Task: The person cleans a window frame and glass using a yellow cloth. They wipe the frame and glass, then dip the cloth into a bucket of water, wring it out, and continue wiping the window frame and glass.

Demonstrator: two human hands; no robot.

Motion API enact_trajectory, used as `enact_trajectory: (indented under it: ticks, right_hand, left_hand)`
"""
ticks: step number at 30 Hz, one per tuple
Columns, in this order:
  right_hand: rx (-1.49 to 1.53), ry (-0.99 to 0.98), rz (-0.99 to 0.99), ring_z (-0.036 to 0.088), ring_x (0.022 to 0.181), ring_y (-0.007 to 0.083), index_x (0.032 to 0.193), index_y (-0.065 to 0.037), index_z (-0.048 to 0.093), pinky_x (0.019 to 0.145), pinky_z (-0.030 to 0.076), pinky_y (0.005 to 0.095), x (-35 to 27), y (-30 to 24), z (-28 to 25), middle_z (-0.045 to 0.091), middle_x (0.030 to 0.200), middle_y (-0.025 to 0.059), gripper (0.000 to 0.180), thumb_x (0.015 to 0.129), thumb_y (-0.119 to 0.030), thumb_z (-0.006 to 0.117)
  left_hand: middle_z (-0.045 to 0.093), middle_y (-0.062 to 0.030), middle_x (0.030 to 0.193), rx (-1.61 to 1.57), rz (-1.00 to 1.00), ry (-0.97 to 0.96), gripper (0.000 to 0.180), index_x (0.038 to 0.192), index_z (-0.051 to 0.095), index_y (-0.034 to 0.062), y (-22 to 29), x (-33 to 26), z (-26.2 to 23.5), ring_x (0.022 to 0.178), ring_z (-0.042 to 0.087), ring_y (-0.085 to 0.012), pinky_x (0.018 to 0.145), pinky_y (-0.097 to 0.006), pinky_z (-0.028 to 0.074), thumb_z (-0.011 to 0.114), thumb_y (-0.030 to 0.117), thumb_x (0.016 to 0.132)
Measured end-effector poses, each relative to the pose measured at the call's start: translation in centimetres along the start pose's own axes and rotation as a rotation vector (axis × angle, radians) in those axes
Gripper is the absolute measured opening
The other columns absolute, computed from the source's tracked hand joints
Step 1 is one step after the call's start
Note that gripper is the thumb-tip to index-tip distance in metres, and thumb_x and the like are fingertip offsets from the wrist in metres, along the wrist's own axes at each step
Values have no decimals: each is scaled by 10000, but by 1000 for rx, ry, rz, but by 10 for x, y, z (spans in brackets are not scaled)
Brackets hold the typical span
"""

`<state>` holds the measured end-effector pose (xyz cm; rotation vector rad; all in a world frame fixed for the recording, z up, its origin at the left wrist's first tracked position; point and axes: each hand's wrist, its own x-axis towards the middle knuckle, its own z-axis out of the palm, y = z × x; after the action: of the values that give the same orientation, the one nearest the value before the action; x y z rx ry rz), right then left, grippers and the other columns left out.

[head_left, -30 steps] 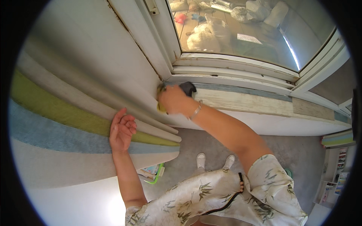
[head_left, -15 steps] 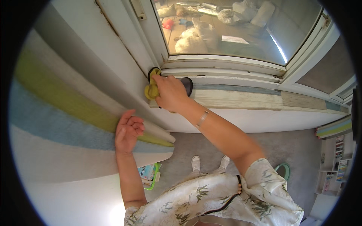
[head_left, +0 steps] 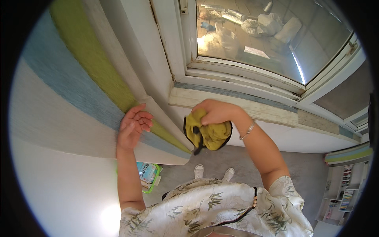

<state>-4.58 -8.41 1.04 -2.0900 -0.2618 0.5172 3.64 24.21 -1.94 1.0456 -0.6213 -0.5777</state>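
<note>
– Where's the black-edged olive cloth [head_left: 216, 137]?
– Bunched at six o'clock from the right hand [head_left: 217, 111], whose fingers grip it.
– Left hand [head_left: 133, 125]?
– Farther, empty, fingers loosely curled; cloth at its three o'clock.

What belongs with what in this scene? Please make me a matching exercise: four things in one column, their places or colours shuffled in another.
Things:
1. Yellow-green cloth
2. Curtain
3. Shoes
4. Bracelet

Places or colours:
A. On the grey floor
B. Around the right wrist
C. In the right hand
D. Green, blue and pale stripes

Pairs: 1-C, 2-D, 3-A, 4-B.
</note>
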Motion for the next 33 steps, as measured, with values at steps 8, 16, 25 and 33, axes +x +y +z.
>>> enact_trajectory:
  ticks: [8,16,25,33]
  right_hand:
    - [-504,403,377,640,997,317,1029,-8,684,839,514,415,72,46,-3,660,1071,174,376,725,-224,639]
    - [-768,459,218,607,1014,314,943,-79,725,824,488,414,146,8,20,647,1053,161,271,726,-215,638]
    - [-70,216,-133,637,966,295,1050,-47,665,856,500,381,15,23,47,668,1028,165,384,675,-122,630]
    - [807,1478,-317,485,1190,198,1362,3,385,1001,400,331,-55,46,42,527,1266,137,555,882,-133,630]
  left_hand:
    - [589,-192,1149,50,-15,-25,775,1399,343,-50,2,15,-16,948,607,-227,749,-311,517,636,411,849]
    - [582,-192,1151,57,-2,-58,789,1390,346,-60,2,16,-17,947,607,-239,752,-316,517,649,417,839]
    - [594,-181,1154,-3,29,-58,735,1382,368,-52,3,21,-24,951,610,-220,776,-312,493,632,389,856]
    - [577,-177,1160,33,9,-84,763,1399,344,-48,2,20,-24,945,596,-219,760,-304,497,617,423,864]
